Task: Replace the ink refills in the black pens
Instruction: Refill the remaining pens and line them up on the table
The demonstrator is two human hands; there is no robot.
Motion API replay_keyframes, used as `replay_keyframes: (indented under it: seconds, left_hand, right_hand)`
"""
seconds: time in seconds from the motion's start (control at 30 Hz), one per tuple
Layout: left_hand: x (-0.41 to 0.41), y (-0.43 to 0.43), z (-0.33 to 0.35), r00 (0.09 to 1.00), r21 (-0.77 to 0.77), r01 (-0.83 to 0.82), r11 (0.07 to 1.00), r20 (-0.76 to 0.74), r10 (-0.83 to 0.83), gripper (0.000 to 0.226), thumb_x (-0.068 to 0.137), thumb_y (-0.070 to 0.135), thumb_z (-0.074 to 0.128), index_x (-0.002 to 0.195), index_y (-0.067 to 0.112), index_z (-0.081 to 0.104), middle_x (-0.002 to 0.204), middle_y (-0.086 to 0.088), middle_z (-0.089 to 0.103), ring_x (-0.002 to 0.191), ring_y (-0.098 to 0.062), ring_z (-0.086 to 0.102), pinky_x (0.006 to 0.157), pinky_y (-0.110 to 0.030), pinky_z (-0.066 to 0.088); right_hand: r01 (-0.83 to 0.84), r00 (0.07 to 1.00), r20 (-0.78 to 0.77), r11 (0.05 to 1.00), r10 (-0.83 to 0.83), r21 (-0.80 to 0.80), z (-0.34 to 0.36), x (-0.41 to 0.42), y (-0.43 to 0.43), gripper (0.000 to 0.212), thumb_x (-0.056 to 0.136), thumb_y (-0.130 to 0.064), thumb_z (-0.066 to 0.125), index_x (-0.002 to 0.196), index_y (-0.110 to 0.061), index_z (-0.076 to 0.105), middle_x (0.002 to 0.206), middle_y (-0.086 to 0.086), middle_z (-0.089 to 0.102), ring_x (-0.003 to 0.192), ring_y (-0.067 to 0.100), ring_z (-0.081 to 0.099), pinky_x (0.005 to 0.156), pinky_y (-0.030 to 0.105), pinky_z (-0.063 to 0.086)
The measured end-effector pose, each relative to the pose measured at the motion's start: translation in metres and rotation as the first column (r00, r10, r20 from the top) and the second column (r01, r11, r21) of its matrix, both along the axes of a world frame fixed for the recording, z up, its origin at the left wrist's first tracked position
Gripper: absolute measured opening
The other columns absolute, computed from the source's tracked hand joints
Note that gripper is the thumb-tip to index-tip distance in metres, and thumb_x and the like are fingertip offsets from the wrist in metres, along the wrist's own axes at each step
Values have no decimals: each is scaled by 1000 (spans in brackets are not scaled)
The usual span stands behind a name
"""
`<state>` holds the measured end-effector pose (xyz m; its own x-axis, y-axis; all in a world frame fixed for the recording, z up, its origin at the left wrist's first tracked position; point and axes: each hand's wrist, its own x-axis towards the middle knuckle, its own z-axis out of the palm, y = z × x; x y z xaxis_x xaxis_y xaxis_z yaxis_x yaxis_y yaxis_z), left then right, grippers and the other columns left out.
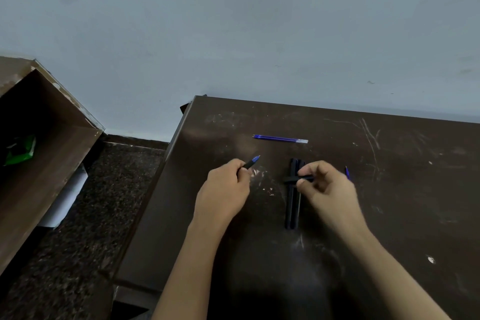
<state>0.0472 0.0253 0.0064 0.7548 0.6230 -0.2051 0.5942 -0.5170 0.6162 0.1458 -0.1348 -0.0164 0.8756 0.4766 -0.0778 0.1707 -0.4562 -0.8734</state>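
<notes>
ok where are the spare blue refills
In the head view the blue refills lie flat on the brown table, towards its far edge, just beyond and between the two hands, apart from the black pens nearer the person.

Dark scratched table (389, 189): blue refills (280, 139) lying near far edge, black pens (292, 205) bundled mid-table.

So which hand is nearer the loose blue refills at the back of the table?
Roughly even, the left slightly nearer. The left hand sits below-left of the refills, its pen tip pointing toward them; the right hand sits below-right.
</notes>
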Motion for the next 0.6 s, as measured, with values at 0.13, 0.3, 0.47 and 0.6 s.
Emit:
replay_keyframes:
  seconds: [0.13,0.3,0.47,0.6]
  left_hand:
    - [3,-4,-1,996,5,-60,998,61,60,24,98,26,42,110,14,59,85,3,61,64,-6,53,53,-16,34]
    - [3,-5,-3,991,4,-48,999,122,47,17,98,27,44,99,17,57,85,0,63,65,-6,54,56,-14,36]
    - [4,-9,-2,988,-8,9,1000,155,-7,13,97,29,46,98,21,57,82,4,63,64,-5,54,57,-12,36]
    - [5,-12,-3,987,-43,10,999,163,-3,19,97,28,44,95,19,60,81,0,66,70,-10,61,63,-22,50]
  right_hand:
    - [-292,917,231,942,325,-165,-4,-17,8,17,75,-4,68,84,-18,64,83,-9,62,78,3,57,72,9,41]
    - [-384,824,308,868,475,-314,-10,-28,13,13,79,-13,67,88,-20,63,78,-16,49,98,11,44,82,24,42]
    - [-376,815,307,851,492,-366,-14,-29,18,9,83,-14,62,89,-21,62,84,-8,61,95,11,39,78,20,33]
    - [-374,808,293,830,511,-414,-18,-27,17,9,86,-15,60,92,-21,63,89,-8,62,96,12,40,78,19,35]
